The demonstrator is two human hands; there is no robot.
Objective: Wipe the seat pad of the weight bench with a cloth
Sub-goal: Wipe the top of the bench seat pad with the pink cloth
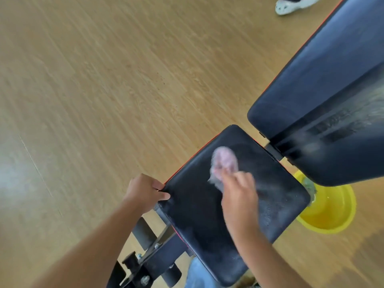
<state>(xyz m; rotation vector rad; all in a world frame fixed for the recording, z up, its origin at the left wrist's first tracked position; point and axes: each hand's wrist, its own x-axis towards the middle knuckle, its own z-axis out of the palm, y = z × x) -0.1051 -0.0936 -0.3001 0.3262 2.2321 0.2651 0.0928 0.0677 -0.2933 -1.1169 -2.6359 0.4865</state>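
Observation:
The black seat pad point(193, 206) of the weight bench lies at the lower middle, dusty with pale smears and edged in red. My right hand point(239, 196) rests on the pad's middle and holds a pinkish cloth point(224, 163), which is blurred and pressed onto the pad's far part. My left hand point(145, 191) grips the pad's left corner, thumb on top and fingers wrapped around the edge.
The black back pad point(324, 84) rises at the upper right, streaked with dust. A yellow bucket point(334, 206) stands on the wooden floor to the right of the seat. The bench's black frame and bolts point(145, 265) show below. A person's white shoe point(291, 5) is at the top.

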